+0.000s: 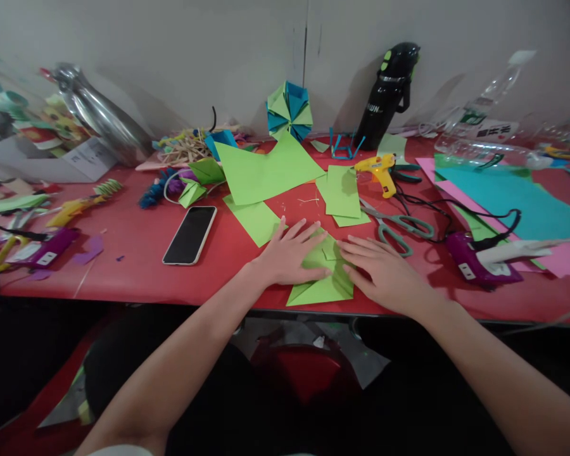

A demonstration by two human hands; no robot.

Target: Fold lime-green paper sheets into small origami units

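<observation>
A folded piece of green paper (323,290) lies at the front edge of the red table (133,253), one corner pointing toward me. My left hand (292,254) rests flat on its left side, fingers spread. On its right side lies my right hand (384,272), fingers stretched out and touching the paper. Part of the folds is hidden under both hands. Beyond them are a large green sheet (270,170), a smaller green sheet (254,218) and several green rectangles (342,191). Grey-handled scissors (403,225) lie just past my right hand.
A phone (190,235) lies to the left. A yellow glue gun (379,170) and a purple power strip (477,263) with black cords are at right, near coloured sheets (541,199). A black bottle (387,95) and a blue-green paper ball (289,111) stand by the wall.
</observation>
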